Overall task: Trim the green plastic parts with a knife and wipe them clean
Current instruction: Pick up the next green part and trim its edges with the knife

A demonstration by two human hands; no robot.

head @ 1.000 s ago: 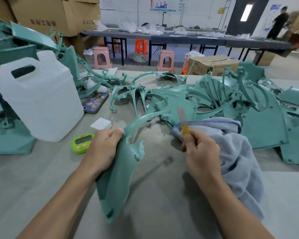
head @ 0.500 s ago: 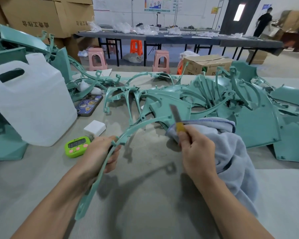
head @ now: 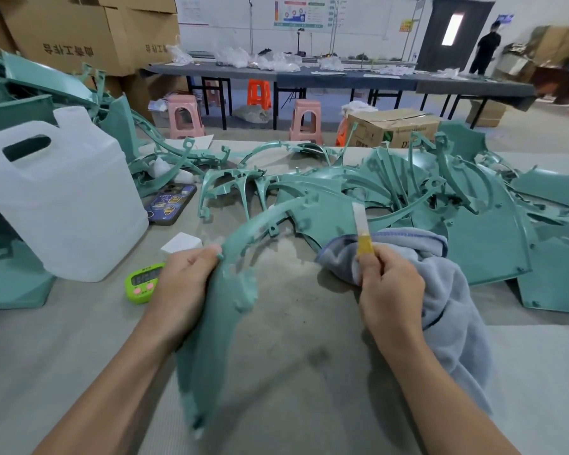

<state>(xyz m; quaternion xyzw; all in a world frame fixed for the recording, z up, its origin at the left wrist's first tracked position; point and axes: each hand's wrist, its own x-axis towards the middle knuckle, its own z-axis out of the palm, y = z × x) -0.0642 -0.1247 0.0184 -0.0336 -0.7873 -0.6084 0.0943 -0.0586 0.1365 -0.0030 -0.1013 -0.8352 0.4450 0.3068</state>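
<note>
The left hand [head: 181, 284] has its grip closed around a long, curved green plastic part [head: 224, 310], with the fingers wrapped over its edge near the middle. The part arches from a thin rib at the far right down to a broad blade that hangs toward the near edge of the surface [head: 293, 362], and its lower end is blurred. To the right, apart from the part, the right hand [head: 391, 290] has its grip closed on the yellow handle of a knife [head: 361, 221], whose pale blade points up and away. A grey-blue cloth [head: 454, 316] is bunched against that hand and drapes down on the near right; whether the fingers also clamp it cannot be told. Beyond both hands, a tangled pile of green parts [head: 473, 238] covers the far and right side of the surface. At the left stands a white jug [head: 66, 208], with a green timer [head: 143, 283] and a white block [head: 182, 242] just beside it and a phone [head: 172, 202] lying farther back.
</note>
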